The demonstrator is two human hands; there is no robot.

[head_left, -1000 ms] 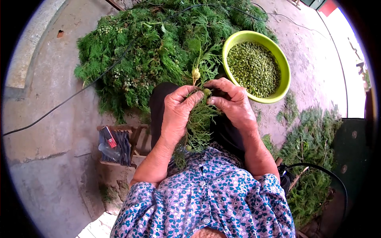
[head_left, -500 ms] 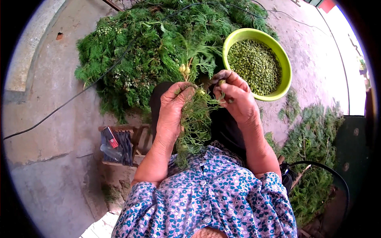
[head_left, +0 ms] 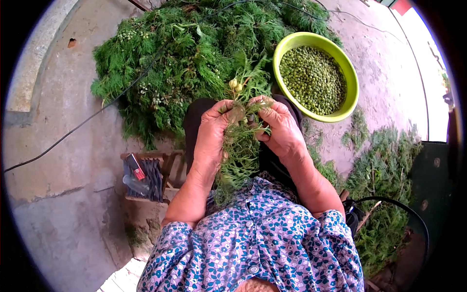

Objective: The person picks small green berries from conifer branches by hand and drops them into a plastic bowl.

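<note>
A feathery green conifer sprig (head_left: 239, 155) hangs over my lap, with pale yellowish cones (head_left: 235, 85) showing at its upper end. My left hand (head_left: 214, 124) is closed around its stem, fingers pinched together. On the right side of the same sprig, my right hand (head_left: 276, 124) has its thumb and fingertips closed among the leaves; whether a cone is between them is hidden by foliage. Beyond my right hand stands a lime-green basin (head_left: 352, 78) filled with small round green cones (head_left: 312, 80).
A large heap of cut conifer branches (head_left: 170, 73) lies ahead, crossed by a black cable (head_left: 92, 116). More branches (head_left: 379, 180) lie on the floor at right. To the left, a small wooden stool (head_left: 168, 170) bears a dark cloth and a red-and-black box (head_left: 135, 167).
My right hand has moved left and slightly down, from holding a small green cone beside the sprig to among its leaves. My left hand keeps its hold, almost unmoved.
</note>
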